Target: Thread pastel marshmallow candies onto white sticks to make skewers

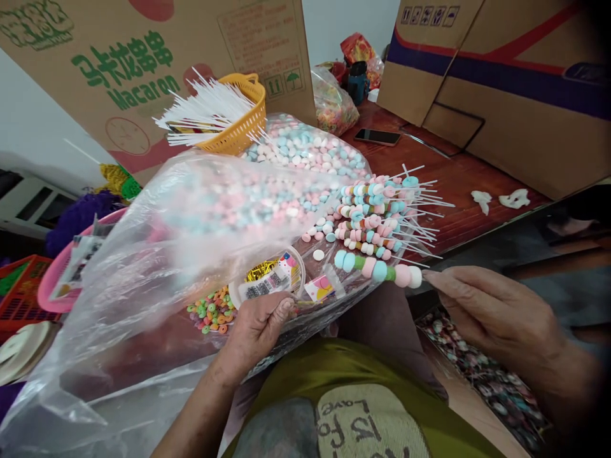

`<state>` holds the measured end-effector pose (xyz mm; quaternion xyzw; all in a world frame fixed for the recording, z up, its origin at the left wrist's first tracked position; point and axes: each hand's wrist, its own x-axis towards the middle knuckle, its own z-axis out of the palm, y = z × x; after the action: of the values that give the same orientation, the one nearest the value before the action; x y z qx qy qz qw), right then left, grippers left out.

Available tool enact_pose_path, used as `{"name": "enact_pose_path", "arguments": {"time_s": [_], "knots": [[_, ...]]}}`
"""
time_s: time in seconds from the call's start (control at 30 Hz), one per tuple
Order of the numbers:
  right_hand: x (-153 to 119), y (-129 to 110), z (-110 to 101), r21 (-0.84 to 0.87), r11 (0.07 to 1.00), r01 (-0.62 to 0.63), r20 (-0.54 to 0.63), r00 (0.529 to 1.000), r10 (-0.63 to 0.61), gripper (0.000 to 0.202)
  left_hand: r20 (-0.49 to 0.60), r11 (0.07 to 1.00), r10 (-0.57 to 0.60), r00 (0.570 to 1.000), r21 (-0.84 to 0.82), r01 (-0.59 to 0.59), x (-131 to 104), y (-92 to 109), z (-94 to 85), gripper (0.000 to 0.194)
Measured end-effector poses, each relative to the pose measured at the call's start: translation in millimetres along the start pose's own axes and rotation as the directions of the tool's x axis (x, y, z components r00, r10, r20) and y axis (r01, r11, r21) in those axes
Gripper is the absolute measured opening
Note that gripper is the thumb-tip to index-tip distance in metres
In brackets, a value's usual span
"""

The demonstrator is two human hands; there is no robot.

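My right hand [496, 312] pinches the end of a candy skewer [377, 268], holding it level above the table edge. Blue, pink, white and green pieces are threaded along it. My left hand [260, 327] is closed, thumb against the fingers, with a thin gold twist tie [309, 303] poking out past the thumb. Near it stands a clear round tub [301, 267] containing gold ties [261, 271] and small printed packets. Another printed packet [321, 287] lies just right of the tub. Finished-looking skewers [370, 222] lie in a pile beyond the right hand's skewer.
A large plastic bag [143, 210] of pastel candies [305, 146] spreads over the table. Coloured ring candies [212, 312] lie left of the tub. Behind are a yellow basket [243, 121] of white sticks, a phone [377, 137] and cardboard boxes [515, 83].
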<state>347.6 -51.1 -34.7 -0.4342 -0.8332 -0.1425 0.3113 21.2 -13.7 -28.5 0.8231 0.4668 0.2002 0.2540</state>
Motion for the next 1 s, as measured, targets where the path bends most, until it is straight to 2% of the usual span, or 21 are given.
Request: {"name": "enact_pose_path", "arguments": {"time_s": [0.27, 0.4, 0.5, 0.6, 0.73, 0.87, 1.0], "knots": [[-1, -7, 5, 0.051, 0.998, 0.031, 0.029, 0.999, -0.033, 0.047, -0.090, 0.998, -0.060, 0.994, -0.030, 0.057, 0, -5, 4.8, 0.041], [-1, -4, 2, 0.113, 0.992, 0.059, 0.098, 0.993, -0.070, 0.045, -0.101, 0.994, -0.020, 0.995, 0.101, 0.030, 1, -8, 4.1, 0.038], [0, 3, -4, 0.156, 0.986, 0.062, 0.142, 0.986, -0.085, 0.039, -0.056, 0.954, 0.098, 0.994, 0.289, -0.078, 4, -9, 2.4, 0.036], [3, 9, -7, 0.276, 0.961, -0.004, 0.241, 0.968, -0.065, 0.031, -0.050, 0.869, 0.247, 0.968, 0.452, -0.199, 6, -8, 2.3, 0.033], [4, 14, -3, 0.417, 0.901, -0.124, 0.331, 0.943, -0.023, 0.028, -0.044, 0.825, 0.326, 0.944, 0.501, -0.261, 8, -1, 5.3, 0.031], [3, 15, -1, 0.458, 0.873, -0.170, 0.339, 0.941, 0.006, 0.029, -0.063, 0.823, 0.336, 0.940, 0.504, -0.260, 7, -3, 7.7, 0.030], [4, 14, -6, 0.484, 0.858, -0.175, 0.336, 0.942, 0.002, 0.031, -0.101, 0.869, 0.256, 0.961, 0.460, -0.183, 6, -10, 7.4, 0.031]]}}
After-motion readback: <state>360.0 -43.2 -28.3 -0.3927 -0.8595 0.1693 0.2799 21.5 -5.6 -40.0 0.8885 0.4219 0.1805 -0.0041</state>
